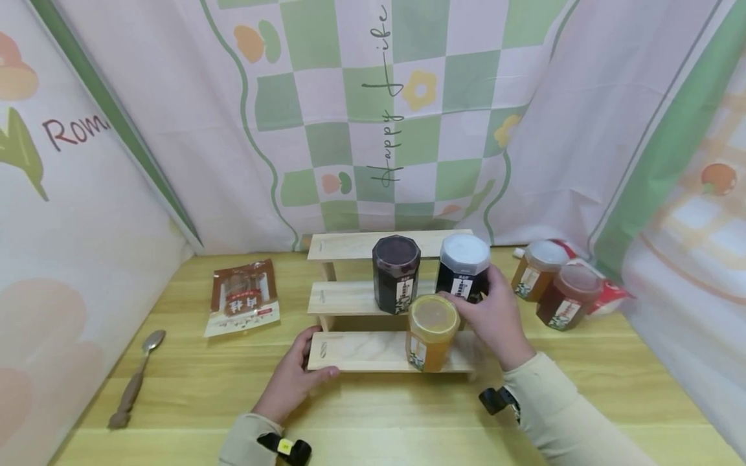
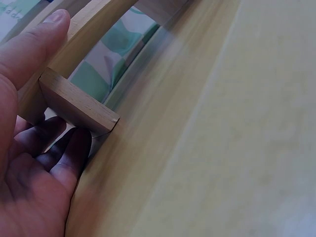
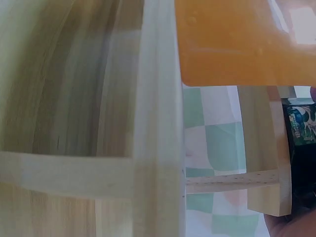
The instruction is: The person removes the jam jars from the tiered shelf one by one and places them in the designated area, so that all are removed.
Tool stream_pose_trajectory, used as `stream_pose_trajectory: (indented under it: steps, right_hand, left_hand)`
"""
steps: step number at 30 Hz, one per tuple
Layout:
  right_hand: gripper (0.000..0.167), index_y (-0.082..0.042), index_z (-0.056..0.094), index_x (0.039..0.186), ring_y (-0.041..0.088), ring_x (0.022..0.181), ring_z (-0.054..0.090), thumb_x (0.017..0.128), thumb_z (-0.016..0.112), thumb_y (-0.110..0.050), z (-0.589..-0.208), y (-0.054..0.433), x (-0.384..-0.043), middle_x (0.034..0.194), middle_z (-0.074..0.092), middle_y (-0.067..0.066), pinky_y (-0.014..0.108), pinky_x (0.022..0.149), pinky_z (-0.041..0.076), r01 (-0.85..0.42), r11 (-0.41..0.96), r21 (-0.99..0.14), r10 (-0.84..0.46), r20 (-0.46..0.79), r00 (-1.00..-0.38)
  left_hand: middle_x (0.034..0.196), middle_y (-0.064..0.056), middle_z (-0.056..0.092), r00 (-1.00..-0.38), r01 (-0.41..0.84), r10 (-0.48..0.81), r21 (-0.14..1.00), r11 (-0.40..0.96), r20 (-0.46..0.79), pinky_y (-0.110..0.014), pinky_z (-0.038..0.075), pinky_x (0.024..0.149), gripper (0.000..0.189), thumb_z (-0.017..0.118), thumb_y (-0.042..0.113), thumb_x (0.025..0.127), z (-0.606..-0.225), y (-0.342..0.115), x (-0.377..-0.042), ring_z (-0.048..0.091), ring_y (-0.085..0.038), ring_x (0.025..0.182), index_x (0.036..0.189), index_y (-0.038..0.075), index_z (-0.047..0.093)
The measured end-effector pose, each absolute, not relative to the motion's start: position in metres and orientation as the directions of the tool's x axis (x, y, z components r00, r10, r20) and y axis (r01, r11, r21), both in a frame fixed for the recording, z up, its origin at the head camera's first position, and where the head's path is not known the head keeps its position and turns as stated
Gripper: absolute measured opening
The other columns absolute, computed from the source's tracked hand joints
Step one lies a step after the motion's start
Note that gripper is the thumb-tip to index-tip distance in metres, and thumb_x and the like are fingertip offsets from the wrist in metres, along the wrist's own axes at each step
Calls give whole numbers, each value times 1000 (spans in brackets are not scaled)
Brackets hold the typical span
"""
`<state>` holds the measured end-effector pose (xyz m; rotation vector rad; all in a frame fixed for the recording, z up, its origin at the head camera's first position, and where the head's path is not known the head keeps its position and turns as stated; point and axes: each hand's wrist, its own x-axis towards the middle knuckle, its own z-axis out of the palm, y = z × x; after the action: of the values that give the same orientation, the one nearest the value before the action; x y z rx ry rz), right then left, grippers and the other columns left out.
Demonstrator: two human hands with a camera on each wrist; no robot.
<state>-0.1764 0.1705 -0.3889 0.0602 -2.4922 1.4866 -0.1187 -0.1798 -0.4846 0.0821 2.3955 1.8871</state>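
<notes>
A three-step wooden display rack point(image 1: 355, 353) stands at the middle of the table. My left hand point(image 1: 289, 382) grips its lower left end; in the left wrist view the thumb lies along the step and the fingers point(image 2: 74, 153) curl behind the side support. With my right hand point(image 1: 502, 323) I hold a dark jar with a white lid point(image 1: 463, 255) at the right of the middle step. Beside it on that step is a second dark jar point(image 1: 396, 278). An amber jar with a yellow lid point(image 1: 432, 333) sits on the lowest step, filling the upper right wrist view.
To the right, an amber jar point(image 1: 539, 268) and a reddish-brown jar point(image 1: 568, 298) stand in front of a red and white packet point(image 1: 612, 294). On the left lie a brown packet point(image 1: 243, 294) and a spoon point(image 1: 135, 382). A patterned curtain point(image 1: 326, 149) hangs behind the rack.
</notes>
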Motion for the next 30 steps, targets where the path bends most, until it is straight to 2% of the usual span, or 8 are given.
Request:
stream_pose_trajectory:
  steps: [10, 18, 27, 30]
  right_hand:
    - [91, -4, 36, 151, 40, 132, 48, 81, 85, -35, -387, 176, -169, 144, 50, 24, 59, 107, 42, -104, 429, -897, 101, 162, -982]
    - [87, 0, 38, 148, 40, 130, 49, 80, 86, -28, -387, 180, -164, 142, 51, 26, 58, 109, 39, -128, 419, -899, 99, 185, -978]
    - [82, -3, 45, 145, 34, 120, 55, 80, 87, -28, -386, 183, -159, 134, 58, 23, 50, 99, 47, -164, 441, -882, 130, 243, -961]
    - [80, -4, 47, 143, 31, 119, 56, 79, 87, -31, -385, 186, -158, 132, 60, 20, 39, 96, 48, -168, 468, -868, 145, 263, -954]
  left_hand:
    - [140, -12, 56, -994, -20, 102, 975, 220, -43, -46, 48, 103, 98, 87, 22, 74, -486, -179, -119, 59, -29, 118, 154, 11, 33]
    - [141, -12, 56, -995, -23, 94, 974, 225, -45, -47, 48, 103, 98, 87, 22, 74, -485, -181, -119, 59, -29, 119, 155, 11, 33]
    - [140, -11, 57, -996, -14, 86, 970, 243, -36, -47, 48, 104, 97, 88, 23, 73, -486, -181, -119, 59, -29, 119, 154, 12, 35]
    - [140, -11, 57, -994, -15, 97, 970, 242, -40, -47, 48, 104, 98, 88, 24, 73, -485, -181, -120, 59, -28, 119, 154, 11, 34]
